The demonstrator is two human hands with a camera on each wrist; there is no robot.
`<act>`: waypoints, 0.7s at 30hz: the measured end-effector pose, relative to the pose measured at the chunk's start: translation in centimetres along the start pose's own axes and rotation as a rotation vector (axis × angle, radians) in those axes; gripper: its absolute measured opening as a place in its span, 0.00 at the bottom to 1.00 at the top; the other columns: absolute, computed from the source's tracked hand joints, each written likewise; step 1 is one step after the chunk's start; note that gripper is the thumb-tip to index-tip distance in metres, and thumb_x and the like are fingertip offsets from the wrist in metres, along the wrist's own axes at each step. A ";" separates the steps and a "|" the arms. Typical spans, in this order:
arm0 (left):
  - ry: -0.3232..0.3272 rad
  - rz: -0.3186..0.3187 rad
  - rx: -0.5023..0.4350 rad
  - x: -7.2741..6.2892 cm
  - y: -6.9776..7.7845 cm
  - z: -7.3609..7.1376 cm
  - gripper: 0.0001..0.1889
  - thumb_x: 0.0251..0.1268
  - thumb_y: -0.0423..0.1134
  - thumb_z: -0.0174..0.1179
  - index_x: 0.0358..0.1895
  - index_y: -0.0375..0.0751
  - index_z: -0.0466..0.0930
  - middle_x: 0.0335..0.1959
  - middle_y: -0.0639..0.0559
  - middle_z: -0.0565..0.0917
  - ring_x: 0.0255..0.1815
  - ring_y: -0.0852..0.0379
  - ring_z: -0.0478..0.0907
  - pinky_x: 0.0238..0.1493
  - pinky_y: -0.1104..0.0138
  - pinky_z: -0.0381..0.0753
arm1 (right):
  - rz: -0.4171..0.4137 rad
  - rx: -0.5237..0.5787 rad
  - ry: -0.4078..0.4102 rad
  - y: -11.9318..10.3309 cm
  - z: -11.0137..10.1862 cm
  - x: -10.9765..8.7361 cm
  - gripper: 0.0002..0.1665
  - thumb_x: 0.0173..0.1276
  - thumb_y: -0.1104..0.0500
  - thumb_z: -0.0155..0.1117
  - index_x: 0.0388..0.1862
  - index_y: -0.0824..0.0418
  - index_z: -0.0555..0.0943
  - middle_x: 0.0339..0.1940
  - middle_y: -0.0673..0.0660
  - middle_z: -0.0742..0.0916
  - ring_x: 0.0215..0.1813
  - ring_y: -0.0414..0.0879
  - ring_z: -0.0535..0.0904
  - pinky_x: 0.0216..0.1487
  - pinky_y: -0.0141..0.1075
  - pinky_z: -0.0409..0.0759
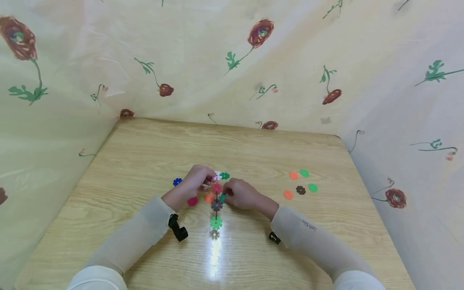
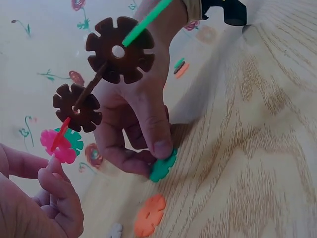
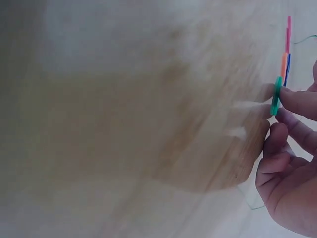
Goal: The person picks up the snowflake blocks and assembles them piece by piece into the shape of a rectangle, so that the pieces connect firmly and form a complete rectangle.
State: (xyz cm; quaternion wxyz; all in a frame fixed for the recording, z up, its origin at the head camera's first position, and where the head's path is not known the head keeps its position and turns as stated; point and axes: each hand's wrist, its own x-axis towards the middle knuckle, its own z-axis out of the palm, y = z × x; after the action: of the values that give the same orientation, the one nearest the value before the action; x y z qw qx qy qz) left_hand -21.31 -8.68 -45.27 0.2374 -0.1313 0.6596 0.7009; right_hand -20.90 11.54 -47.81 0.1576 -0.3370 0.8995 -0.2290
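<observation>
One table (image 1: 152, 141) under it all. One disc chain (image 1: 216, 206) over its middle, disc count partly hidden. Left hand (image 1: 200, 177): fingers curled, gripping chain's far end. Right hand (image 1: 242, 194): just right of chain, thumb and finger pinching one teal disc (image 2: 164, 166). Loose, well right of chain: two orange discs (image 1: 288, 195), two light-green discs (image 1: 313, 187), one brown disc (image 1: 300, 190). Left of chain: one blue disc (image 1: 177, 182), one crimson disc (image 1: 192, 201).
</observation>
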 end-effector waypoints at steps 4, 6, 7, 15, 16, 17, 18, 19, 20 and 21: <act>0.008 0.010 0.001 0.1 -0.1 0.0 0.05 0.65 0.31 0.55 0.32 0.35 0.79 0.24 0.50 0.78 0.20 0.58 0.67 0.20 0.72 0.67 | 0.021 -0.006 0.001 0.0 0.0 -0.3 0.08 0.67 0.58 0.72 0.41 0.59 0.83 0.31 0.49 0.78 0.33 0.43 0.73 0.35 0.36 0.75; 0.009 0.015 0.004 0.1 -0.2 0.0 0.05 0.64 0.30 0.55 0.30 0.35 0.78 0.23 0.50 0.77 0.20 0.58 0.67 0.19 0.72 0.66 | 0.024 -0.001 0.002 0.0 0.1 -0.5 0.09 0.67 0.58 0.72 0.42 0.59 0.83 0.30 0.49 0.78 0.33 0.43 0.73 0.35 0.36 0.75; 0.008 0.017 0.005 0.1 -0.2 0.0 0.06 0.64 0.30 0.55 0.30 0.34 0.78 0.23 0.50 0.77 0.19 0.58 0.67 0.19 0.72 0.66 | 0.022 0.001 0.004 0.0 0.1 -0.5 0.09 0.67 0.58 0.72 0.43 0.59 0.83 0.30 0.49 0.79 0.33 0.43 0.73 0.35 0.36 0.75; 0.004 0.021 0.007 0.2 -0.3 0.1 0.05 0.64 0.31 0.55 0.31 0.35 0.79 0.24 0.49 0.77 0.20 0.58 0.67 0.20 0.72 0.67 | 0.017 -0.007 -0.008 -0.1 0.0 -1.1 0.11 0.65 0.58 0.73 0.43 0.59 0.82 0.34 0.49 0.79 0.35 0.42 0.73 0.36 0.35 0.76; 0.003 0.024 0.005 0.2 -0.4 0.1 0.05 0.64 0.31 0.55 0.31 0.35 0.78 0.24 0.50 0.78 0.20 0.58 0.67 0.20 0.72 0.67 | 0.028 0.020 -0.011 -0.1 0.0 -1.1 0.10 0.65 0.59 0.73 0.42 0.59 0.81 0.33 0.49 0.79 0.34 0.42 0.74 0.36 0.35 0.76; 0.003 0.028 0.003 0.2 -0.4 0.0 0.05 0.65 0.32 0.55 0.32 0.35 0.78 0.24 0.50 0.78 0.21 0.58 0.67 0.20 0.72 0.67 | 0.047 0.055 -0.012 0.0 -0.1 -1.1 0.09 0.65 0.60 0.73 0.41 0.58 0.81 0.33 0.49 0.80 0.34 0.43 0.74 0.36 0.35 0.77; 0.003 0.030 0.001 0.1 -0.4 0.0 0.05 0.65 0.32 0.56 0.32 0.35 0.78 0.24 0.50 0.78 0.21 0.58 0.67 0.20 0.72 0.67 | 0.069 0.098 -0.009 0.1 -0.1 -1.1 0.09 0.65 0.60 0.73 0.40 0.58 0.81 0.32 0.49 0.80 0.34 0.43 0.75 0.35 0.34 0.77; 0.002 0.034 -0.002 0.1 -0.5 0.0 0.05 0.66 0.33 0.56 0.32 0.36 0.78 0.24 0.50 0.78 0.21 0.59 0.68 0.19 0.72 0.67 | 0.094 0.157 0.002 0.4 -0.2 -1.1 0.09 0.65 0.61 0.73 0.39 0.58 0.80 0.31 0.49 0.81 0.33 0.43 0.75 0.34 0.34 0.77; 0.000 0.038 -0.002 0.1 -0.4 0.0 0.05 0.67 0.33 0.56 0.33 0.36 0.78 0.24 0.50 0.78 0.21 0.59 0.67 0.19 0.72 0.66 | 0.122 0.225 0.020 0.6 -0.3 -1.1 0.08 0.65 0.62 0.72 0.39 0.59 0.80 0.31 0.50 0.82 0.33 0.43 0.76 0.34 0.34 0.78; -0.001 0.037 -0.002 0.0 -0.4 0.0 0.05 0.68 0.33 0.56 0.34 0.36 0.79 0.25 0.50 0.78 0.21 0.59 0.67 0.19 0.72 0.66 | 0.152 0.303 0.044 0.9 -0.5 -1.1 0.07 0.66 0.63 0.71 0.40 0.60 0.80 0.30 0.51 0.82 0.32 0.43 0.77 0.33 0.34 0.78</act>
State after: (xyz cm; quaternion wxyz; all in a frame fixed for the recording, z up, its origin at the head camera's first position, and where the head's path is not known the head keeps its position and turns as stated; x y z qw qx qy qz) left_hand -21.11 -8.68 -45.66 0.2245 -0.1189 0.6613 0.7058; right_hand -20.82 13.00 -47.69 0.2036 -0.2353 0.8808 -0.3570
